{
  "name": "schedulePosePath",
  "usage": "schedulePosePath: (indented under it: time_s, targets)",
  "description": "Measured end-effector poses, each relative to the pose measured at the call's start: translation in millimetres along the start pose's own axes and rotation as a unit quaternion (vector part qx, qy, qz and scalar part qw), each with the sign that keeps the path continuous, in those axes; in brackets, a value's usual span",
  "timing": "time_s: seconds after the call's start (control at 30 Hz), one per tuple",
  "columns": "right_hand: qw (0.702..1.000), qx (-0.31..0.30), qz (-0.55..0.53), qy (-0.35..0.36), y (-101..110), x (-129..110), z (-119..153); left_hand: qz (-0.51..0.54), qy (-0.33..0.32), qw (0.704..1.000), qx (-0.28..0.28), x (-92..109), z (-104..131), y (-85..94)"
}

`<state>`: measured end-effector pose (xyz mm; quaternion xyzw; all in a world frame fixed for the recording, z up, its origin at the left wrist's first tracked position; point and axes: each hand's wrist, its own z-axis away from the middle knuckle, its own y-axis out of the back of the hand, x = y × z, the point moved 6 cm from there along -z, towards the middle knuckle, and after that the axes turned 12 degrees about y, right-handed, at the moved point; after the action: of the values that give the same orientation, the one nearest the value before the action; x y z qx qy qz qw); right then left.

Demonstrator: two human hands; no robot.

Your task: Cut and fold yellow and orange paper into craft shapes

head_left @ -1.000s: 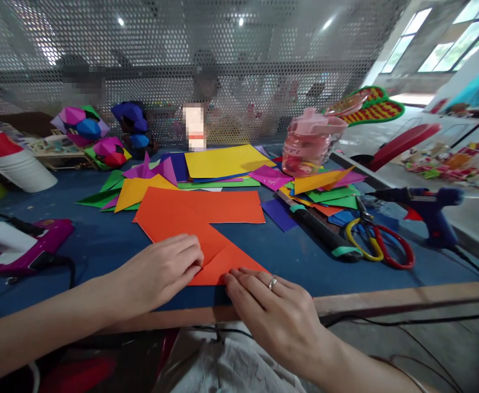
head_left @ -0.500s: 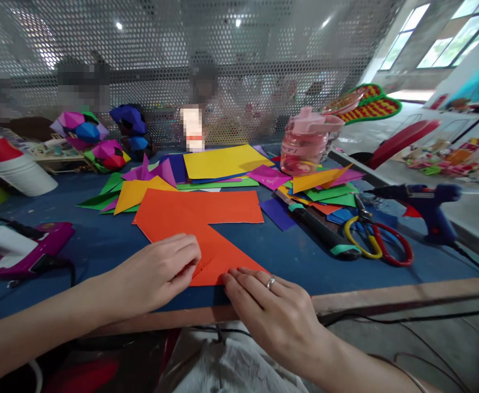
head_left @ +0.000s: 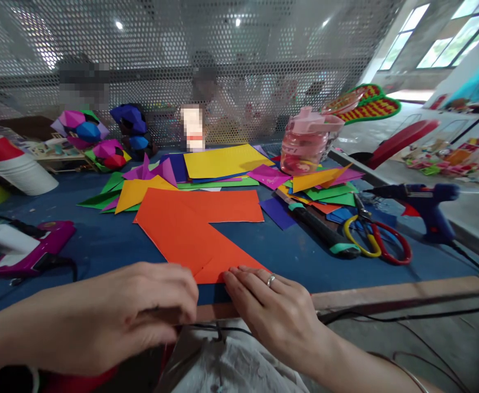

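A folded sheet of orange paper (head_left: 190, 234) lies on the blue tabletop, one strip reaching right and a pointed part coming toward me. My right hand (head_left: 270, 300), with a ring on one finger, rests flat on the paper's near right corner, fingers stretched out. My left hand (head_left: 141, 311) hovers by the near edge at the paper's lower left. Its fingers are loosely bent, the thumb stands apart from them, and nothing shows between. A short crease or slit marks the paper beside the left fingertips.
Coloured paper pieces (head_left: 223, 164) are piled behind the orange sheet. To the right lie a utility knife (head_left: 321, 229), scissors (head_left: 376, 240) and a glue gun (head_left: 431, 207), with a pink bottle (head_left: 303, 144) behind. On the left are a purple power strip (head_left: 55, 245) and paper cups (head_left: 22, 169).
My left hand has come off the orange paper and moved toward me and down, its thumb and fingers parting. The right hand stays in place on the sheet.
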<state>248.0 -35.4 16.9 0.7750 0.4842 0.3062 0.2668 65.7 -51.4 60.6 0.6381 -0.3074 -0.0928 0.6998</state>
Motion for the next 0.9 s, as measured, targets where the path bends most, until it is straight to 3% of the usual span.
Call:
schedulePosePath:
  time_s: [0.17,0.37,0.53,0.73,0.9]
  targets:
    - [1.0,-0.01,0.005,0.004,0,-3,2,-0.075,0.008,0.986,0.15,-3,-4,-13.2]
    - [1.0,-0.023,-0.011,-0.008,1,-4,5,-0.142,-0.01,0.98,0.139,13,6,-22.4]
    - [0.994,-0.076,0.018,-0.075,-1,5,10,-0.169,-0.018,0.967,0.188,18,14,-25.0]
    - [0.997,-0.063,0.012,-0.045,9,-10,23,-0.175,-0.019,0.948,0.264,19,19,-31.8]
    - [0.998,-0.057,-0.014,0.004,17,-23,36,-0.182,-0.033,0.955,0.233,15,22,-29.5]
